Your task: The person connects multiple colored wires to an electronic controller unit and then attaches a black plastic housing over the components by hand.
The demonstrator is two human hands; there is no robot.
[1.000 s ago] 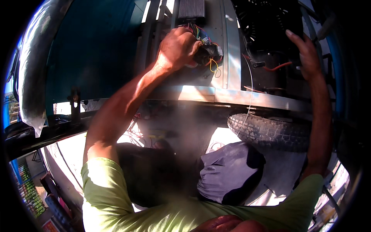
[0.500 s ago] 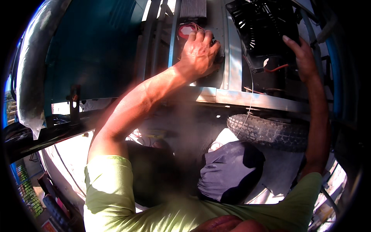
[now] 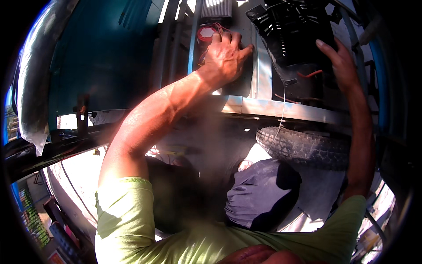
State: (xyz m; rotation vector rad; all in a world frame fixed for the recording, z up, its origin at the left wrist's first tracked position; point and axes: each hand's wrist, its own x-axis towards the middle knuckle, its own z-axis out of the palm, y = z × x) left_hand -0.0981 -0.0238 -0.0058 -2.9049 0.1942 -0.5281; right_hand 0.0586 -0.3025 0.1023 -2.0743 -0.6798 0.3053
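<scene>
My left hand (image 3: 226, 59) reaches into a narrow metal bay, its fingers bent downward beside a round red-and-white part (image 3: 206, 33) with thin red wires. What lies under that palm is hidden. On the right, my right hand (image 3: 345, 64) is at the side of a black slotted housing (image 3: 303, 33), thumb stretched along its edge and the other fingers out of sight behind it. The housing is tilted within the frame. A short orange-red cable (image 3: 311, 74) and a thin pale wire (image 3: 282, 110) hang near its lower end.
A finned metal box (image 3: 216, 9) sits beyond my left hand. A pale metal crossbar (image 3: 290, 109) runs in front of the bays, with a knobbly tyre (image 3: 303, 147) beneath it. To the left are a dark teal panel (image 3: 101, 57) and a plastic-wrapped bar (image 3: 37, 83).
The black slotted housing has shifted left and tilted, and my right hand has moved slightly left with it. My left hand stays in the same bay, its fingers slightly shifted.
</scene>
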